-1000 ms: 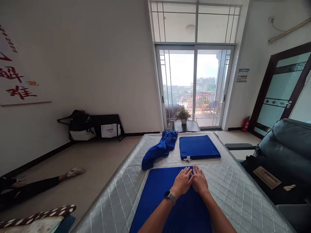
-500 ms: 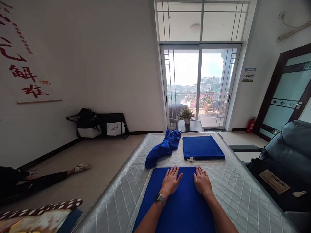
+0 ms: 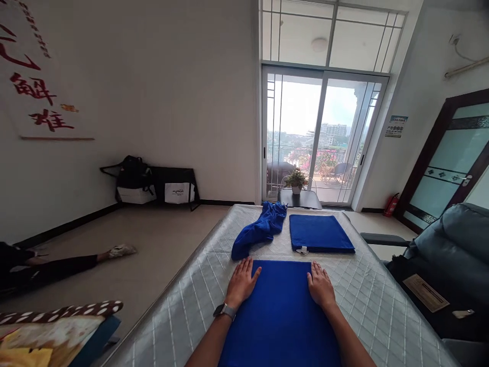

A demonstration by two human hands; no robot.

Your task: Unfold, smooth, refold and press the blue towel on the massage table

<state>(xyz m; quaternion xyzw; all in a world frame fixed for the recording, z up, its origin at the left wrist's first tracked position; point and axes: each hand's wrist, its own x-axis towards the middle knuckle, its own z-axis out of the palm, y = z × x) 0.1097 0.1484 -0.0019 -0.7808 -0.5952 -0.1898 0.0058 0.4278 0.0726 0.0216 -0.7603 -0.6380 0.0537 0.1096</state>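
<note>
A flat blue cloth [image 3: 282, 316] lies in front of me on the silver quilted mattress [image 3: 382, 306]. At its far left corner, my left hand [image 3: 241, 283] rests flat with fingers spread, a watch on its wrist. Along the far right edge, my right hand [image 3: 321, 285] lies flat, fingers stretched out. Neither hand grips anything. Just beyond, a neatly folded blue cloth [image 3: 321, 233] with a white tag sits to the right. A crumpled blue cloth [image 3: 260, 229] lies to its left.
Right of the mattress stands a dark armchair [image 3: 454, 244] with a cardboard piece [image 3: 426, 292] on it. A potted plant [image 3: 296, 179] is on a small table at the far end. On the left floor, a person's leg [image 3: 69, 265] stretches out near a patterned cushion [image 3: 49, 331].
My left hand has slid left across the flat cloth to its far left corner. The right hand stays at about the same edge. The view has tilted slightly.
</note>
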